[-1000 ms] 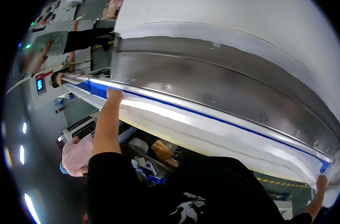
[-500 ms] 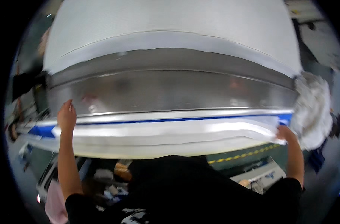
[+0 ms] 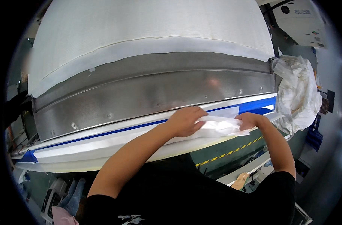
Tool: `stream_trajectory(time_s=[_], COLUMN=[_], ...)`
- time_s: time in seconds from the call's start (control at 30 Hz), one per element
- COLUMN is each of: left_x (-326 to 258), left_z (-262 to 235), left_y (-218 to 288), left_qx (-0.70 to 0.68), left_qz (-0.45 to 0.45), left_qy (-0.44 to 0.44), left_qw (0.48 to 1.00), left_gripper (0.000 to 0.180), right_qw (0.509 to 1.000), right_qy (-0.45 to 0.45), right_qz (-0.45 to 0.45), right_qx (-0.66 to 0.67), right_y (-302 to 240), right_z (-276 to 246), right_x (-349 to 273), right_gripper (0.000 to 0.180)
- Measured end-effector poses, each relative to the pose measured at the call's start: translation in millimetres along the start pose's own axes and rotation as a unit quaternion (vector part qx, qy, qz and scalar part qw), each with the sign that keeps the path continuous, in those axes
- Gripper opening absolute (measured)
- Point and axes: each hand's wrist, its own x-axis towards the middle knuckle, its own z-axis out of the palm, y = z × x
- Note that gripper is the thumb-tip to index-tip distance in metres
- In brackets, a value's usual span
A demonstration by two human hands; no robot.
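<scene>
A long strip of thin white sheet (image 3: 220,127) lies along the near edge, over a blue band (image 3: 261,104). The strip's right end is raised and folded between my hands. My right hand (image 3: 250,120) pinches its corner. My left hand (image 3: 185,122) reaches across to the right and closes on the strip's upper edge, with thumb and fingers around the sheet. Beyond my hands runs a wide grey metal plate (image 3: 148,93) with small round marks.
A broad white cloth (image 3: 152,18) covers the far side behind the plate. Crumpled white sheeting (image 3: 296,93) hangs at the right end. Below the near edge are a yellow-and-black floor line (image 3: 231,152) and a pale bench (image 3: 238,168).
My left hand has gone from the far left end to the right, onto the strip. The right hand has moved left with the sheet's end, and the view has shifted right.
</scene>
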Motion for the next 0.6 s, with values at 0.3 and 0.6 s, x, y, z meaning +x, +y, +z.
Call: stream_trajectory(time_s=[0.3, 0.6], left_x=[-6, -135], left_z=[6, -126], left_y=[-34, -9], left_qx=[-0.08, -0.088], left_qz=[-0.226, -0.345], left_qy=[-0.202, 0.24], left_qw=[0.95, 0.903], left_gripper=[0.046, 0.025], right_qw=[0.98, 0.936], right_qy=[-0.013, 0.171], right_qz=[-0.171, -0.194], right_qx=[0.099, 0.238], right_y=[-76, -134], right_z=[7, 30], right_x=[48, 73], right_gripper=[0.059, 0.038])
